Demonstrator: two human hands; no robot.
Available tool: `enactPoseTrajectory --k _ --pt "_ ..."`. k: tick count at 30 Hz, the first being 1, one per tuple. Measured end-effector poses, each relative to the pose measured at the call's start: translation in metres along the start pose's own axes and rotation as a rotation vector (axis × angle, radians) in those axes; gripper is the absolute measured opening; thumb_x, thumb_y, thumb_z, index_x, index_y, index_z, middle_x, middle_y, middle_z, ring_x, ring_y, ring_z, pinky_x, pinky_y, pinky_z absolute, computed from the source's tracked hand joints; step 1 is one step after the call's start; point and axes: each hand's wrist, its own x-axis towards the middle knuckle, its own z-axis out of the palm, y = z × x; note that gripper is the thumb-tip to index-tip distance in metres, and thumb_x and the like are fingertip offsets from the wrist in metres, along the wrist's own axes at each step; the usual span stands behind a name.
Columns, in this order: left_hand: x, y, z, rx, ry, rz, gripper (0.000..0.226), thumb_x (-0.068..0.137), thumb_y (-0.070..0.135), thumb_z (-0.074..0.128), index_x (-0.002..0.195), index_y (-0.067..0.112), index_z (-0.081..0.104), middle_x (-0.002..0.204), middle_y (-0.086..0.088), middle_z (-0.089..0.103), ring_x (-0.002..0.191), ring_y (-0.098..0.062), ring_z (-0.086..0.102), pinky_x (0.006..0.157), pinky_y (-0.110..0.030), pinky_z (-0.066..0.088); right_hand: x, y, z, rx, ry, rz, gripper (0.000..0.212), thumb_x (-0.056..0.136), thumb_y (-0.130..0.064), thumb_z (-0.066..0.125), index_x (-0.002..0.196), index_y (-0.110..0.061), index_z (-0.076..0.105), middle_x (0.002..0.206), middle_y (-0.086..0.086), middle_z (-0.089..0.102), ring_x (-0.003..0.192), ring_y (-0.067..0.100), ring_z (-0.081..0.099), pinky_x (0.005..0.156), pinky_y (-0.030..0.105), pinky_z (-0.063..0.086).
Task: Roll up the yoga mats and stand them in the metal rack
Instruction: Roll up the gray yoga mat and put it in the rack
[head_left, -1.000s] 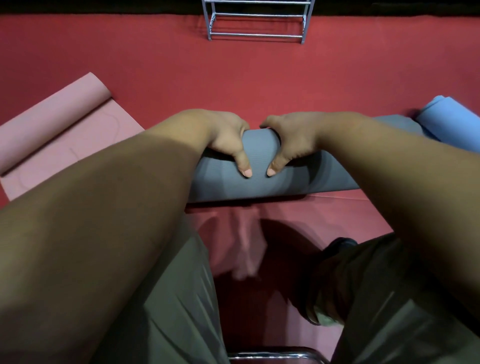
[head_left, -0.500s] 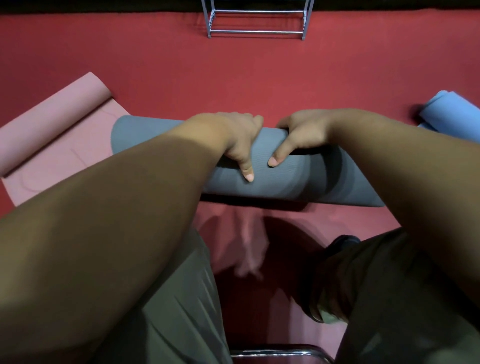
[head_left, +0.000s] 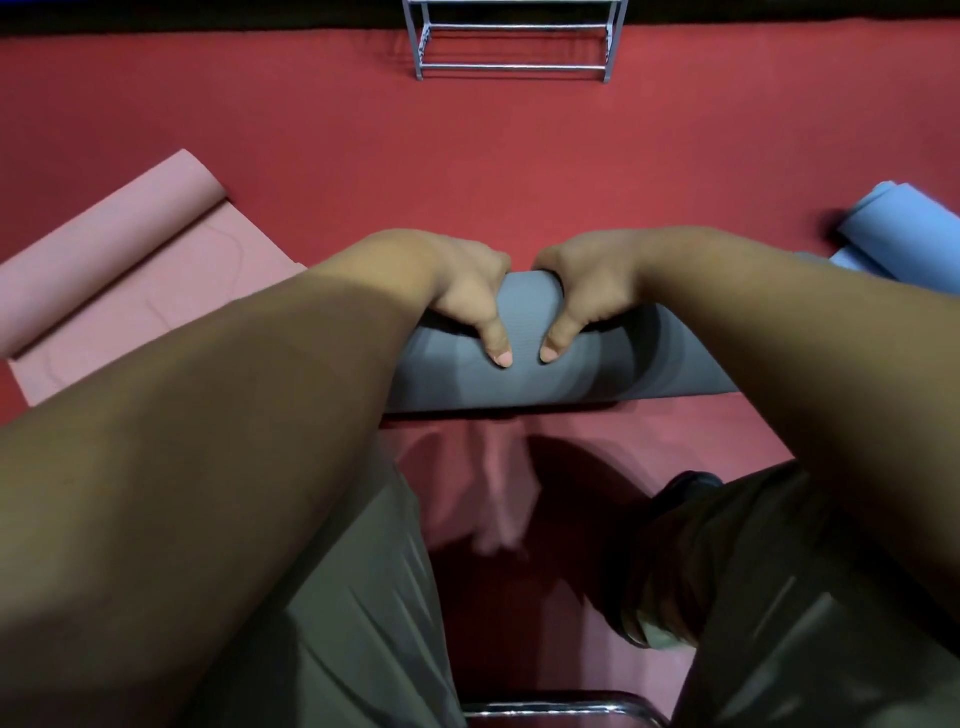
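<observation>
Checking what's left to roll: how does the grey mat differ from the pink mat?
The grey mat shows only as a roll; the pink mat is part rolled, its rest flat on the red floor. The left hand and right hand grip the grey mat; nothing touches the pink mat. Neither stands in the metal rack.

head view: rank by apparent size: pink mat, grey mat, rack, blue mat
1. pink mat
2. grey mat, close to the pink one; its ends are hidden, so unsure
3. rack, far off and cropped at the top
4. blue mat, cropped at the right edge
</observation>
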Motion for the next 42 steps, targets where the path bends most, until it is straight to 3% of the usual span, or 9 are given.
enactPoseTrajectory --k 3,6,8,15,20,23,29,38,42 --pt "0.003 0.003 0.001 -0.017 0.019 0.031 0.101 0.05 0.069 0.096 0.131 0.03 0.05 0.124 0.006 0.065 0.109 -0.026 0.065 0.101 -0.047 0.055 0.001 0.009 0.001 0.059 -0.003 0.022 0.078 0.049 -0.067 0.097 0.111 -0.033 0.065 0.104 -0.01 0.073 0.095 0.017 0.069 0.093 0.043 0.059" --pt "0.003 0.007 0.0 0.045 0.056 0.095 0.13 0.042 0.075 0.096 0.151 0.032 0.038 0.143 0.004 0.055 0.128 -0.027 0.059 0.109 -0.049 0.05 0.003 0.016 0.001 0.144 -0.004 0.039 0.081 0.042 -0.075 0.092 0.106 -0.032 0.07 0.1 -0.011 0.076 0.094 0.017 0.073 0.094 0.042 0.06" --pt "0.002 0.011 0.001 0.145 0.065 0.103 0.136 0.038 0.076 0.096 0.151 0.031 0.034 0.14 0.001 0.051 0.129 -0.031 0.056 0.107 -0.052 0.05 0.003 0.02 0.001 0.214 -0.006 0.045 0.08 0.042 -0.076 0.091 0.105 -0.031 0.073 0.099 -0.011 0.078 0.094 0.017 0.074 0.094 0.042 0.061" --pt "-0.003 0.013 -0.004 0.17 0.135 0.101 0.097 0.046 0.067 0.099 0.115 0.025 0.045 0.105 0.004 0.062 0.095 -0.028 0.062 0.08 -0.041 0.054 0.001 0.022 0.001 0.32 -0.104 0.05 0.081 0.045 -0.072 0.093 0.113 -0.032 0.074 0.1 -0.011 0.082 0.094 0.017 0.079 0.096 0.045 0.062" --pt "-0.004 0.005 -0.004 0.092 0.078 0.068 0.088 0.043 0.07 0.097 0.111 0.03 0.058 0.101 0.009 0.065 0.092 -0.019 0.065 0.087 -0.042 0.059 0.003 0.01 -0.003 0.191 -0.117 0.017 0.103 0.051 -0.07 0.096 0.138 -0.032 0.055 0.126 -0.007 0.069 0.114 0.021 0.069 0.107 0.046 0.055" --pt "-0.002 0.001 -0.005 0.026 0.05 0.027 0.087 0.041 0.071 0.096 0.11 0.031 0.06 0.104 0.009 0.068 0.094 -0.019 0.067 0.09 -0.043 0.06 0.003 -0.001 -0.004 0.037 -0.08 0.033 0.115 0.047 -0.07 0.098 0.143 -0.031 0.049 0.129 -0.005 0.064 0.117 0.025 0.064 0.106 0.047 0.053" --pt "-0.002 0.002 -0.004 -0.012 0.041 0.009 0.096 0.045 0.069 0.095 0.122 0.032 0.054 0.112 0.009 0.066 0.102 -0.023 0.067 0.096 -0.046 0.057 -0.006 -0.006 -0.009 -0.028 -0.009 0.034 0.078 0.057 -0.062 0.097 0.118 -0.026 0.064 0.105 -0.004 0.072 0.097 0.023 0.069 0.092 0.043 0.059" --pt "0.003 0.002 -0.005 0.014 0.04 0.005 0.12 0.051 0.069 0.097 0.151 0.029 0.044 0.14 0.005 0.06 0.121 -0.027 0.062 0.107 -0.048 0.052 -0.006 0.006 -0.006 0.095 -0.048 0.077 0.066 0.057 -0.066 0.094 0.108 -0.031 0.071 0.102 -0.007 0.076 0.093 0.02 0.073 0.09 0.042 0.062" --pt "-0.001 -0.003 -0.006 0.106 0.053 0.022 0.135 0.047 0.072 0.096 0.159 0.03 0.033 0.148 0.0 0.05 0.134 -0.03 0.05 0.114 -0.051 0.046 -0.01 0.01 -0.009 0.183 -0.039 0.075 0.06 0.058 -0.063 0.095 0.104 -0.03 0.076 0.096 -0.007 0.08 0.088 0.019 0.077 0.085 0.04 0.063"
